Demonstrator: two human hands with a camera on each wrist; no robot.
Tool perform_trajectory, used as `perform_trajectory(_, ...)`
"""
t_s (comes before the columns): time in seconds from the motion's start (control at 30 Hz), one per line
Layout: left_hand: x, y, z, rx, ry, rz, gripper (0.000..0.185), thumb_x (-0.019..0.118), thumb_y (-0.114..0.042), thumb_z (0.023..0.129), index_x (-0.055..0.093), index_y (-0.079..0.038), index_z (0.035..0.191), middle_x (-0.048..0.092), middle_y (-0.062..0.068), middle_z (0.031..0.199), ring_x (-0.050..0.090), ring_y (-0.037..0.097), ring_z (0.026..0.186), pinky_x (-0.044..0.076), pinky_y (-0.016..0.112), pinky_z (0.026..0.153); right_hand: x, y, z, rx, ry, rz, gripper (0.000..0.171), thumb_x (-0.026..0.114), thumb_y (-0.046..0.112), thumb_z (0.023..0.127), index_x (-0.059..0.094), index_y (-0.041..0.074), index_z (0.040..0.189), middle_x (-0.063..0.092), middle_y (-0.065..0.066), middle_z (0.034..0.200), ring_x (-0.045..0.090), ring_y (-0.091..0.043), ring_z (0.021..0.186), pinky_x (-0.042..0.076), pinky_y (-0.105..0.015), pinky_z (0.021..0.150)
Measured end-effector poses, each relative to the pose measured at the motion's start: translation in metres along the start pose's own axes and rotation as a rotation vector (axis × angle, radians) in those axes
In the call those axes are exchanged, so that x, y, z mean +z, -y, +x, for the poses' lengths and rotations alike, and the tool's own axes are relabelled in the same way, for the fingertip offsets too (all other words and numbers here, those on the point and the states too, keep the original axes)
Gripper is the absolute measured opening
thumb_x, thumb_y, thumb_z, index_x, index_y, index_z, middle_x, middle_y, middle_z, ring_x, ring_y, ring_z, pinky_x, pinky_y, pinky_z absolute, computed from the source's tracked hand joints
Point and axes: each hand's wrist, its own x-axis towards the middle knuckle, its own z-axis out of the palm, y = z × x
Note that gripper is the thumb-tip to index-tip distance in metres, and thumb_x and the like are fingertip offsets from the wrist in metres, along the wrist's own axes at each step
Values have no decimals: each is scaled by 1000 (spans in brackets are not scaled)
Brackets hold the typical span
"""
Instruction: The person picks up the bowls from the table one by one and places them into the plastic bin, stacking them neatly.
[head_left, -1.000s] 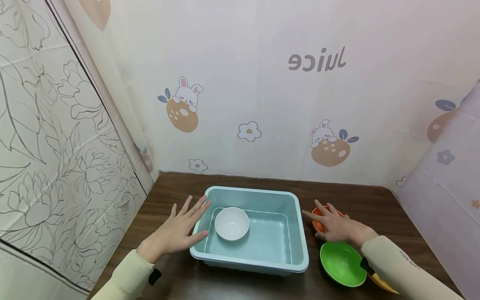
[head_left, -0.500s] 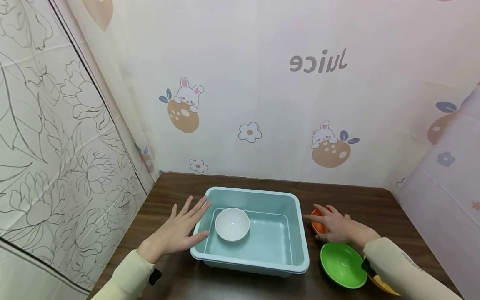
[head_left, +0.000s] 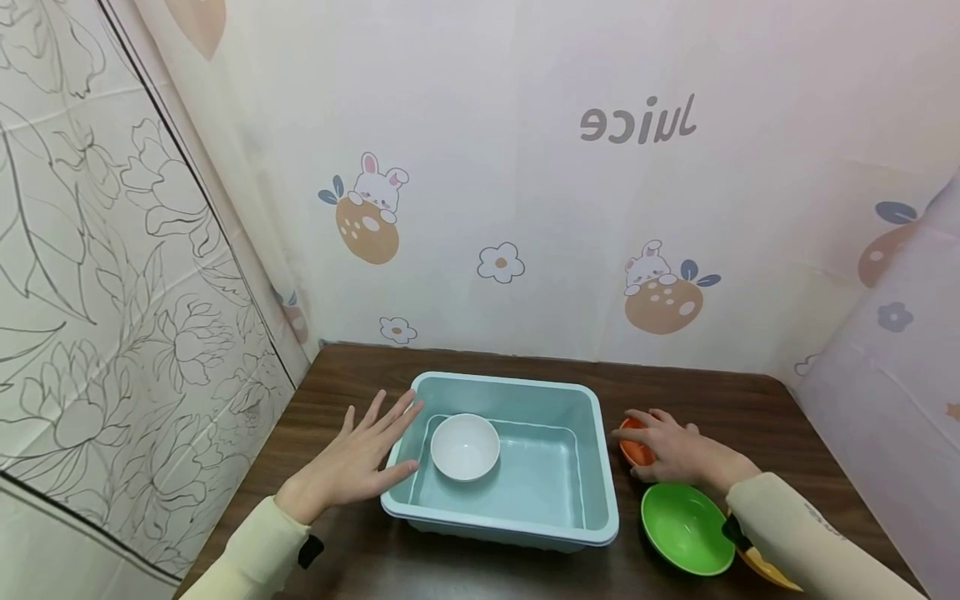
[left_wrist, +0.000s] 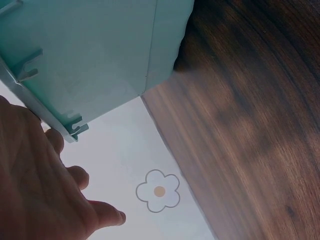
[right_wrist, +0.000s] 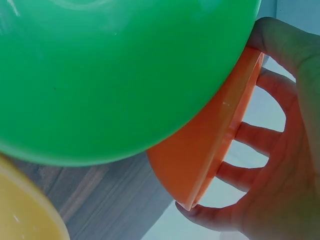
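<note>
- Right fingers (right_wrist: 250, 137) curl over the orange bowl (right_wrist: 200, 150), thumb on its rim: a grasp, bowl tilted off the table (head_left: 720, 396), just beside the bin (head_left: 596, 467).
- Left hand (head_left: 352, 462) lies flat, fingers straight, touching the bin's near wall.
- Lift straight up; the green bowl (head_left: 686, 529) sits just behind the wrist.
- Clear the rim, mind the white bowl (head_left: 465, 446).

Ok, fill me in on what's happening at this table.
A person sits at a wooden table. Their left hand lies flat against the left side of a teal tub that holds a white bowl. Their right hand grips an orange bowl right of the tub, beside a green bowl.
</note>
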Motion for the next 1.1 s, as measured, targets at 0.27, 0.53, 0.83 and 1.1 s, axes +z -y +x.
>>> perform_trajectory(0.27,-2,0,1,3,11,5,79,51,-59,101,9,-39,166,8,-9,175,3,38,160,9,83,112,-1,-1,-1,1,14,9,57,80,40,85,65,26,139,44,-24,156,39,-61,135,40,-85,80)
perform_trajectory(0.53,-2,0,4,4,28,1,79,47,-64,101,9,-38,166,5,-12,174,1,37,160,8,82,114,-4,-3,-3,17,23,15,58,79,43,85,65,26,139,45,-24,155,39,-62,135,41,-84,81)
perform_trajectory(0.83,-1,-1,3,10,23,3,80,48,-62,101,10,-37,166,7,-10,174,3,38,160,10,83,113,-2,-4,-4,21,33,29,58,79,43,86,65,25,140,44,-25,155,38,-61,136,43,-82,79)
perform_trajectory(1.1,-1,0,-1,-2,7,-18,80,53,-56,101,16,-32,167,10,-8,174,4,40,160,9,84,112,-13,-4,-4,9,-3,13,56,79,43,86,66,26,138,45,-26,154,40,-61,134,45,-80,76)
